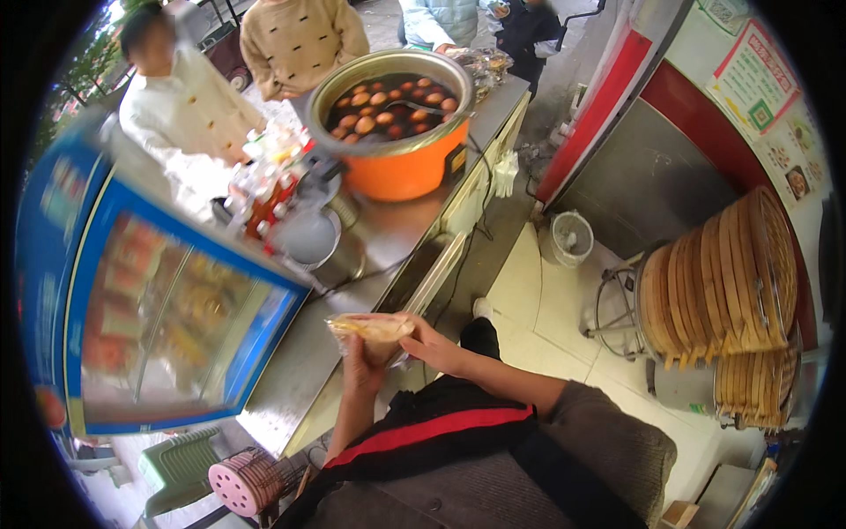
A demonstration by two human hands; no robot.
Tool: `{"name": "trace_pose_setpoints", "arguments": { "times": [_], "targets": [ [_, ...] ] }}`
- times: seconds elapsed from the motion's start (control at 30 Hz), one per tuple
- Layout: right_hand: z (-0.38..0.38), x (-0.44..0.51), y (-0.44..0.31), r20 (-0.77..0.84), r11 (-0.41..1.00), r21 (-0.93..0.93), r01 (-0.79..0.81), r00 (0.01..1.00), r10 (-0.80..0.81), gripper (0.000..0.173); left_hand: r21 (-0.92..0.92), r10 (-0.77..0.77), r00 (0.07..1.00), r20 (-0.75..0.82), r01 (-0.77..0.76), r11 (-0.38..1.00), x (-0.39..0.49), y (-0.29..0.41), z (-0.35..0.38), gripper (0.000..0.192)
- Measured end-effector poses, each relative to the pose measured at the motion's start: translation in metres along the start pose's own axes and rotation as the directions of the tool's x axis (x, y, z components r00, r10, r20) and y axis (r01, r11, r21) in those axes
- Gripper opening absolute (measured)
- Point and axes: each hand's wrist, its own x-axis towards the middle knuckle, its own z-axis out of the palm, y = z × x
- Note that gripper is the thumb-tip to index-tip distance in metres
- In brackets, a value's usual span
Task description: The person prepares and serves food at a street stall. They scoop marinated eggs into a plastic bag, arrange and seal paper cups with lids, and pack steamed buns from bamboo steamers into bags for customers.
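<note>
A filled flatbread or sandwich (373, 327) in a clear plastic bag is held between my two hands, in front of my chest. My left hand (362, 371) grips it from below on its left side. The fingers of my right hand (429, 344) hold its right end. Just beyond it, a drawer (433, 274) in the metal counter (390, 254) stands partly pulled out. A steaming metal pot (344, 258) is on the counter, near red-capped sauce bottles (268, 205). Farther back, an orange cooker (396, 168) contains eggs (365, 124) in dark liquid, with a ladle (416, 106) in it.
A blue-framed glass display case (178, 317) borders the counter on the left. Several people stand across the counter. Stacked bamboo steamers (720, 284) rise at the right, with a waste bin (567, 239) on the floor. A cable (472, 244) hangs along the counter front. Pink stools (244, 483) are lower left.
</note>
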Motion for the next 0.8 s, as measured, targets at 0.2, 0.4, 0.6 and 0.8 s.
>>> {"name": "trace_pose_setpoints", "arguments": {
  "times": [0.2, 0.4, 0.6, 0.8],
  "targets": [
    [-0.377, 0.104, 0.038, -0.708, 0.735, -0.431, -0.524, 0.701, 0.084, 0.023, 0.152, -0.153, 0.988, -0.032, 0.157, 0.976, 0.132, -0.034, 0.16, 0.069],
    [-0.582, 0.241, 0.127, -0.815, 0.563, -0.547, -0.62, 0.55, -0.186, 0.028, 0.53, 0.075, 0.966, 0.249, -0.201, 0.824, 0.284, -0.064, 0.334, 0.084],
    [-0.615, 0.307, 0.149, -0.74, 0.705, -0.505, -0.497, 0.67, -0.058, 0.026, 0.475, 0.691, 0.665, 0.283, -0.723, 0.501, 0.378, -0.092, 0.427, 0.085],
    [-0.592, 0.226, 0.112, -0.729, 0.636, -0.566, -0.524, 0.678, -0.089, 0.03, 0.437, 0.609, 0.758, 0.232, -0.641, 0.631, 0.39, -0.081, 0.44, 0.074]
  ]
}}
